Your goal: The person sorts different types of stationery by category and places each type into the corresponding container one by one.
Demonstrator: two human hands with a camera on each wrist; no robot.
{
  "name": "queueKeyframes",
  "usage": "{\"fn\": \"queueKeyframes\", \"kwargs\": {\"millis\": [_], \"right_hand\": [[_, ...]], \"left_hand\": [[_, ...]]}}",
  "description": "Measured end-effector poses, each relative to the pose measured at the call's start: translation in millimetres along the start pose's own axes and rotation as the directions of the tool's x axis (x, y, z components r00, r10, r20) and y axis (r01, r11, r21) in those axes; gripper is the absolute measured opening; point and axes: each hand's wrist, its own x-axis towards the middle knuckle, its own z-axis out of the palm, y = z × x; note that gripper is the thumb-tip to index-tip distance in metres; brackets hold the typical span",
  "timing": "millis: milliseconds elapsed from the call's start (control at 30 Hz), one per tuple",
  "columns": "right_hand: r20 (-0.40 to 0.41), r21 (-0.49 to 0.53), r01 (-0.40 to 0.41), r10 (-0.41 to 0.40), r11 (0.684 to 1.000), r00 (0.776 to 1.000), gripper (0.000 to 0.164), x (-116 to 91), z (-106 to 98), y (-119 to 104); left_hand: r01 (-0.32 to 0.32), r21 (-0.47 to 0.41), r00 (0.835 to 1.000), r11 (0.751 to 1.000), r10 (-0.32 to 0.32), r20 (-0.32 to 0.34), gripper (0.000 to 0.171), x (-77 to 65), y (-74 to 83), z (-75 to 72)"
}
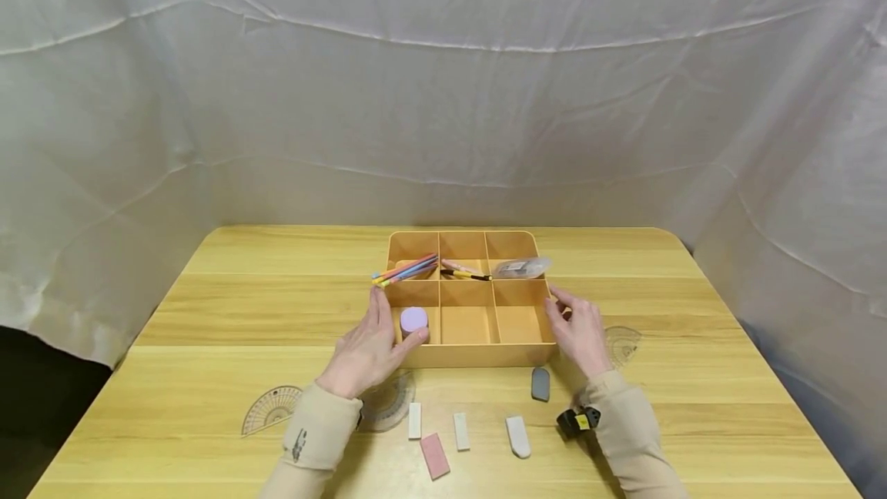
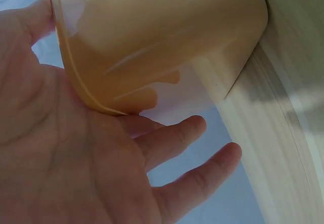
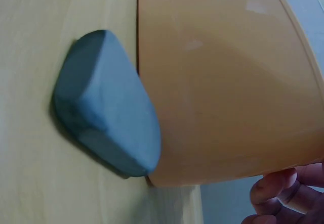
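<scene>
I count one box (image 1: 478, 356), six compartments, standing on the desk (image 1: 208, 314) between two hands. In it I see one jar (image 1: 413, 319) front left, a bundle of pencils (image 1: 409, 270) rear left, overlapping too much to count, at least two pens (image 1: 466, 275) rear middle, and one packet (image 1: 521, 268) rear right. Five erasers lie nearer the person: one pink (image 1: 435, 456), three white (image 1: 414, 421) (image 1: 461, 432) (image 1: 517, 437), one grey (image 1: 540, 384) just beside the box. I count three protractors (image 1: 272, 408) (image 1: 389, 406) (image 1: 623, 345), the middle one partly hidden by the left wrist.

Both forearms reach forward. The left hand (image 1: 363, 349) lies along the box's front left corner, fingers extended and not clenched, thumb spread toward the front wall. The right hand (image 1: 580, 329) bends its fingers against the right wall; I cannot tell whether it pinches it.
</scene>
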Motion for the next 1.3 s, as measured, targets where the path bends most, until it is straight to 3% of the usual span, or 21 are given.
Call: {"fn": "queueKeyframes", "kwargs": {"millis": [200, 400, 533, 867, 1033, 1300], "right_hand": [[0.113, 0.026, 0.004, -0.007, 1.0, 0.994, 0.037, 2.7, -8.8, 1.5], [0.289, 0.014, -0.062, 0.056, 0.998, 0.956, 0.039, 5.0, -37.4, 12.5], [0.357, -0.077, -0.055, 0.079, 0.996, 0.931, 0.031, 4.1, -59.6, 28.7], [0.523, -0.24, -0.168, 0.273, 0.956, 0.807, 0.049, -5.6, -95.1, 64.7], [0.559, -0.25, -0.213, 0.32, 0.945, 0.765, 0.05, -9.2, -99.6, 65.3], [0.548, -0.264, -0.218, 0.332, 0.939, 0.768, 0.051, -11.6, -100.3, 64.9]], "left_hand": [[0.027, -0.028, 0.999, 0.999, -0.027, 0.022, 0.104, 0.3, 1.9, -0.9], [0.025, -0.034, 0.999, 0.999, -0.024, 0.026, 0.102, 1.0, 2.4, 0.0], [0.023, -0.028, 1.0, 0.999, -0.022, 0.017, 0.103, 1.5, 2.5, 0.5], [0.034, -0.031, 0.999, 0.999, -0.033, 0.033, 0.104, 1.6, 1.5, 1.7], [0.033, -0.03, 0.999, 0.999, -0.032, 0.034, 0.104, 2.4, 2.0, 1.7], [0.028, -0.044, 0.999, 0.999, -0.027, 0.039, 0.103, 3.5, 3.5, 0.6]]}}
